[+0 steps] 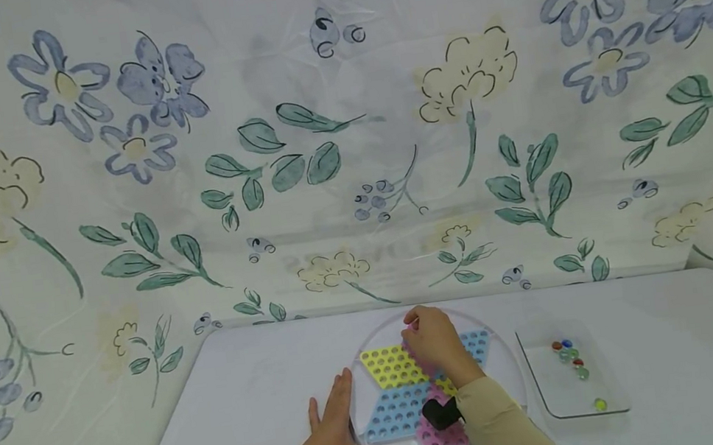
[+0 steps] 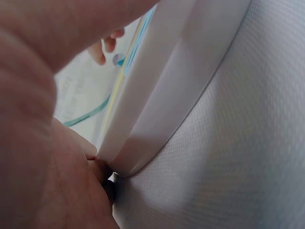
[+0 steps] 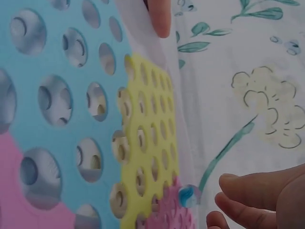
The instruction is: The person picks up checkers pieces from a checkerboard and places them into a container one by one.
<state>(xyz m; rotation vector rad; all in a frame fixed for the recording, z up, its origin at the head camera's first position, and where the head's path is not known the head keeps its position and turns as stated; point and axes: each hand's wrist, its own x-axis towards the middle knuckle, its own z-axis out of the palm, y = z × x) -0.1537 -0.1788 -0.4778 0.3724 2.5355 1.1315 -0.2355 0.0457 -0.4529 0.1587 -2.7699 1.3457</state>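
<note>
A round white Chinese checkers board (image 1: 515, 374) lies on the table, its star printed in yellow, blue and pink and dotted with holes. My left hand (image 1: 333, 440) rests against its left rim, fingers straight and thumb spread along the near side. Over the far pink point of the star is my right hand (image 1: 435, 339). In the right wrist view, a clear marble (image 3: 189, 196) with a blue swirl sits at the pink holes. The right thumb and fingers (image 3: 245, 191) are loosely bent just beside the marble, with a gap between.
To the right of the board, a clear shallow tray (image 1: 580, 415) holds several glass marbles (image 1: 565, 355) and a yellow-green marble (image 1: 600, 405) near its front edge. A flowered sheet (image 1: 399, 247) hangs behind the white table (image 1: 236, 386).
</note>
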